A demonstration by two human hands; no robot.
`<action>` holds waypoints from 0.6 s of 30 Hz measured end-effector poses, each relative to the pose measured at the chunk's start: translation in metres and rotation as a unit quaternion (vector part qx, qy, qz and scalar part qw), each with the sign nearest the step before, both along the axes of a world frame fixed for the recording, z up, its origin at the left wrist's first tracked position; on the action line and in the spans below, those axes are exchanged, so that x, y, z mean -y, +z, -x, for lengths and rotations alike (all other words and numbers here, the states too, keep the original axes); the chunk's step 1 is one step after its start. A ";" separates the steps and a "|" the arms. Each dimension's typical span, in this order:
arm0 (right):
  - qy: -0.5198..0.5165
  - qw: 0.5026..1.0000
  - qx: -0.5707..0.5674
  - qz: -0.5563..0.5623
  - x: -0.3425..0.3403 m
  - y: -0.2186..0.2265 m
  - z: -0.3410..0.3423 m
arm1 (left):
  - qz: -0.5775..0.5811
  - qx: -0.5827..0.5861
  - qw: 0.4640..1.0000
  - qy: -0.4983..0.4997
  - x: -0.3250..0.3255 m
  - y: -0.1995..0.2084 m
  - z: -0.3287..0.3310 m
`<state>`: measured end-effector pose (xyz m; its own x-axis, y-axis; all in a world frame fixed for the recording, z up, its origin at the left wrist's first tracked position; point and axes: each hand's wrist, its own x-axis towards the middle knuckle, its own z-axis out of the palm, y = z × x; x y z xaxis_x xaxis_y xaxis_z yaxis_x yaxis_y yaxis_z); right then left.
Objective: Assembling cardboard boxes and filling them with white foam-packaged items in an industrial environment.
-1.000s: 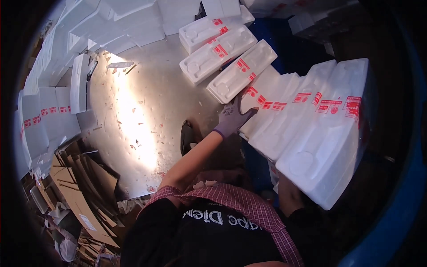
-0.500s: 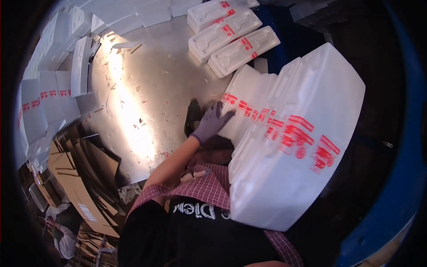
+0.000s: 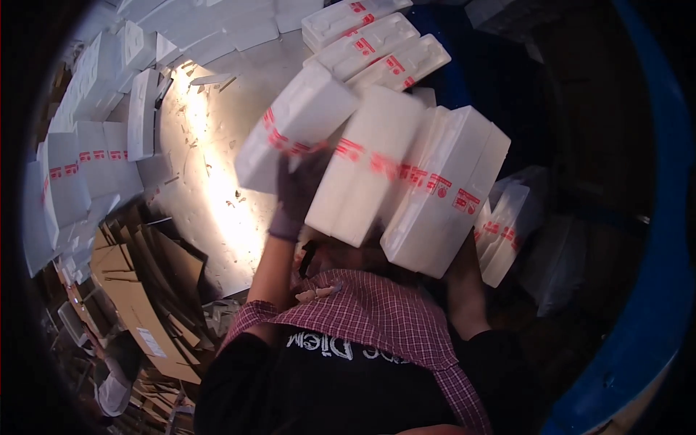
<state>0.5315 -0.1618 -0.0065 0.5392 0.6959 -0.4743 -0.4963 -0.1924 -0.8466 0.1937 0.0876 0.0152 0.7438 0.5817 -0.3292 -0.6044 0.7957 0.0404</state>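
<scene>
A tilted white foam block (image 3: 297,119) with a red printed band hangs over the metal table. My left hand (image 3: 301,185), in a purple-grey glove, is at its lower right side, smeared by motion, so its finger pose does not show. To its right another foam block (image 3: 366,167) stands on end, touching a stack of nested foam blocks (image 3: 442,192) with the same red print. My right forearm (image 3: 466,293) reaches up behind the right end of that stack, which hides the right hand.
Several foam blocks (image 3: 373,47) lie at the far edge of the metal table (image 3: 196,145). More white blocks (image 3: 80,159) line the left side. Flattened cardboard (image 3: 138,304) leans at the lower left. Further foam pieces (image 3: 500,235) are at right, inside a blue curved edge (image 3: 638,319).
The large stack has swung lower and away from the camera. A foam block has parted from it to the left. My left hand has moved left, and my right forearm has come into view.
</scene>
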 end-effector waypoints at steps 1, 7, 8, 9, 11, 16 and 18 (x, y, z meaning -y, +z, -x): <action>-0.015 1.000 0.011 0.003 0.001 -0.004 -0.005 | -0.050 -0.027 0.998 -0.019 -0.008 -0.003 0.017; -0.026 1.000 -0.008 0.005 -0.057 0.116 0.042 | -0.619 -0.658 0.388 -0.185 0.009 0.037 0.025; 0.029 0.998 0.049 -0.023 -0.052 0.123 0.041 | -0.670 -0.641 0.338 -0.162 0.013 0.044 0.012; 0.024 0.983 0.168 0.069 -0.046 0.119 0.043 | -0.716 -0.622 0.285 -0.137 0.015 0.049 0.002; 0.015 0.887 0.419 0.195 -0.071 0.141 0.083 | -0.701 -0.645 0.274 -0.132 0.027 0.031 0.006; 0.120 0.741 0.572 0.330 -0.096 0.184 0.127 | -0.624 -0.673 0.379 -0.123 -0.013 0.003 0.036; 0.131 0.683 0.617 0.368 -0.103 0.173 0.139 | -0.626 -0.663 0.391 -0.122 -0.009 0.011 0.049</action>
